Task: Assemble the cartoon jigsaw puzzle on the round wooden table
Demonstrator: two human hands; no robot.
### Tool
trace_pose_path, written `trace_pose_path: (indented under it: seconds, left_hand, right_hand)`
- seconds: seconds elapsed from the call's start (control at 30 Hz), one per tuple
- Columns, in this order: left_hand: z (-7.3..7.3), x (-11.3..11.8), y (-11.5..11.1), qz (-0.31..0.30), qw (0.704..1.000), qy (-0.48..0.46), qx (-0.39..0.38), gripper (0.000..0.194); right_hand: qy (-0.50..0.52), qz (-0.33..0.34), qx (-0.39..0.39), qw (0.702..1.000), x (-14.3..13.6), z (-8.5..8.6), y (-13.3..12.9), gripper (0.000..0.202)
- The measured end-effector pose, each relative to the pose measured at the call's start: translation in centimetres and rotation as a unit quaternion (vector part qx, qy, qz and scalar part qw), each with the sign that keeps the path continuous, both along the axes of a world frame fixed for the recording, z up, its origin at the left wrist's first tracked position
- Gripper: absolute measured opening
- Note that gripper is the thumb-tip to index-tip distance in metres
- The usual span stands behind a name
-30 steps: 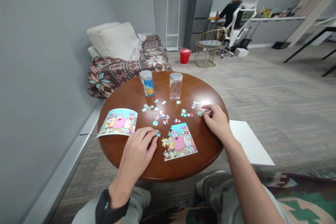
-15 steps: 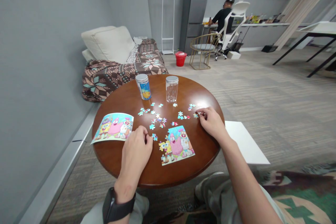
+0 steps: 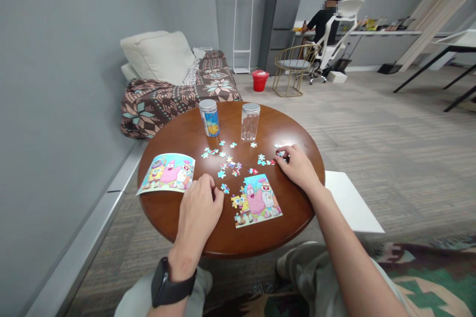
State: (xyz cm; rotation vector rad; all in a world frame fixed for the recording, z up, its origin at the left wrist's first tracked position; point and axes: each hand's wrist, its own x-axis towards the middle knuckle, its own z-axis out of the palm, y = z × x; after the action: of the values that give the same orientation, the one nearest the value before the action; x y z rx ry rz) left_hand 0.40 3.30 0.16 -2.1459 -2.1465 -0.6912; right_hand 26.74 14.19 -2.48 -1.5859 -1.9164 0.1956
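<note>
A partly assembled cartoon puzzle [image 3: 258,199] lies on the round brown table [image 3: 245,250], its left and upper left edges jagged. Behind it are several loose puzzle pieces [image 3: 235,168]. My right hand [image 3: 297,166] is at the right, thumb and index finger pinched on a small puzzle piece at the tabletop. Resting left of the puzzle, my left hand [image 3: 203,203] has its fingers curled; whether anything is in them is hidden. It is beside the right edge of a printed reference picture [image 3: 169,173], which shows the same characters.
A jar with a blue label [image 3: 210,120] and a clear jar [image 3: 250,124] stand at the table's back. A white board [image 3: 351,200] is right of the table. Farther off are a covered sofa [image 3: 178,94], a red bucket [image 3: 260,80] and a seated person [image 3: 325,22].
My right hand has moved slightly left and back to the pieces at the right, its fingertips now on one. The whole view has shifted a little; my left hand stays beside the picture.
</note>
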Motion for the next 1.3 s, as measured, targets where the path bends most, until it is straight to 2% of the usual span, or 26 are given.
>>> trace_pose_path:
  seconds: [0.23,0.33,0.5,0.73,0.87,1.13,1.23,1.3]
  left_hand:
    - [0.1,0.0,-0.2,-0.006,1.0,-0.02,-0.005,0.012]
    - [0.0,-0.1,-0.3,-0.007,1.0,-0.031,-0.003,0.012]
    - [-0.1,-0.1,-0.2,0.002,0.999,-0.042,-0.026,0.011]
    - [0.0,0.0,-0.2,0.01,0.997,-0.058,-0.046,0.012]
    - [0.1,0.0,-0.2,0.01,0.996,-0.069,-0.047,0.012]
    - [0.1,0.0,-0.2,0.003,0.994,-0.101,-0.048,0.013]
    - [0.4,-0.1,-0.3,-0.016,0.989,-0.142,-0.046,0.013]
    - [0.6,-0.3,-0.5,-0.052,0.982,-0.175,-0.052,0.012]
  right_hand:
    - [0.029,-0.017,-0.006,0.999,0.0,0.1,0.1,0.014]
    - [0.033,-0.042,0.002,0.999,0.3,0.2,0.1,0.02]
    - [0.039,-0.04,-0.034,0.998,0.4,0.8,-0.1,0.018]
    - [0.106,-0.033,-0.1,0.989,0.1,1.9,-0.3,0.019]
    - [0.151,0.007,-0.105,0.983,-0.1,2.4,-0.4,0.015]
    - [0.247,0.1,-0.146,0.953,-0.9,4.0,-1.3,0.026]
    - [0.261,0.141,-0.184,0.937,-2.0,4.4,-2.0,0.028]
    - [0.26,0.167,-0.207,0.928,-2.9,4.4,-2.4,0.027]
